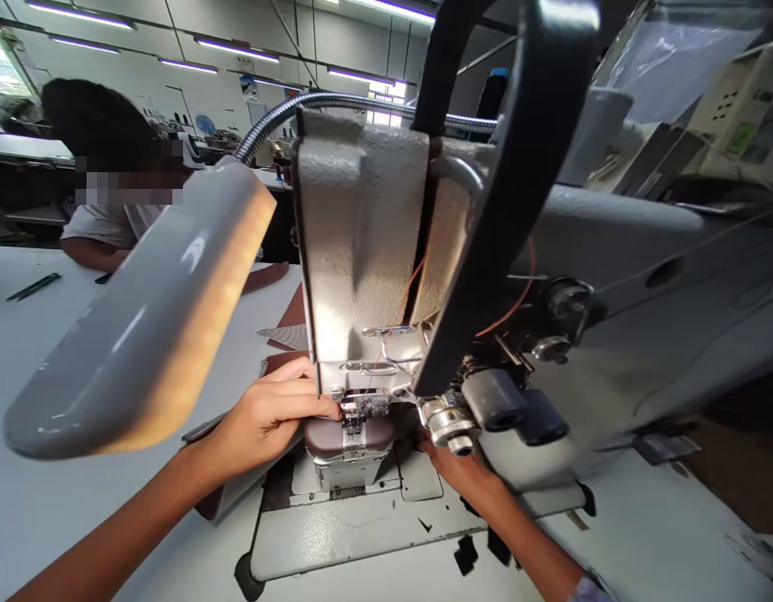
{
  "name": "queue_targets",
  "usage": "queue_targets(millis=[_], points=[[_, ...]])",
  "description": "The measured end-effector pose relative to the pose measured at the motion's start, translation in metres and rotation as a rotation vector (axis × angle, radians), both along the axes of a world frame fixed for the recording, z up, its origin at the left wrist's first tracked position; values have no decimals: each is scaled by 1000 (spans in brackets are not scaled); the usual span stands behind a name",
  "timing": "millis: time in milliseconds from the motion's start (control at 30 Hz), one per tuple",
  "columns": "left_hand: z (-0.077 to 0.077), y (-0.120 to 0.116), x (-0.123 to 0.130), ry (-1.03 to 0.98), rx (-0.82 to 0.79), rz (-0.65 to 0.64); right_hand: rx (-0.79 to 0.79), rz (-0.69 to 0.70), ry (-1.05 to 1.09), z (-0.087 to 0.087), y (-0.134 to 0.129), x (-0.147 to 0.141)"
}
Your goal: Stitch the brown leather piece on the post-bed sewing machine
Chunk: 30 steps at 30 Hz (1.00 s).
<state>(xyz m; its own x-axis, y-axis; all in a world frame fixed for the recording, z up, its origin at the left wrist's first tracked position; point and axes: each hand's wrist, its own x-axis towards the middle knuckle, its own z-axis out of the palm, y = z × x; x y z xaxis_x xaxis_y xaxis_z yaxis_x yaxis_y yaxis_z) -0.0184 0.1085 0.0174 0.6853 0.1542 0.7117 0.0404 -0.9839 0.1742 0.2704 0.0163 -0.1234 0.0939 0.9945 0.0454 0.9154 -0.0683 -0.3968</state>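
A grey industrial sewing machine (367, 242) fills the middle of the head view. A dark brown leather piece (327, 435) lies over its post under the presser foot (354, 410). My left hand (266, 414) pinches the left edge of that leather piece right beside the presser foot. My right hand (465, 472) reaches in from the lower right and touches the leather behind the machine's knobs; its fingers are mostly hidden, so its grip is unclear. Orange thread (515, 305) runs across the machine head.
A grey gooseneck lamp (148, 326) hangs at the left, close above my left arm. More brown leather pieces (292, 318) lie on the white table (60, 502). Another person (104, 201) sits at the far left. A dark pen (33, 287) lies near them.
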Motion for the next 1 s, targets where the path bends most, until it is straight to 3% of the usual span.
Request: queue_targets(millis=[200,567,633,800,900,1000], points=[[2,-4,2,-8,-41,-2,55,-46,121,8,-6,6],[-7,-3,-6,55,-108,42,351,-179,278,66,-38,-11],[-9,-5,-9,78,-116,57,472,-123,250,77,-42,-24],[-18,-14,-10,92,-143,197,876,235,113,99,-42,-64],[-22,-18,-6,142,-184,300,1042,285,112,104,-36,-84],[-18,-19,0,219,-228,290,1121,301,105,103,-30,-98]])
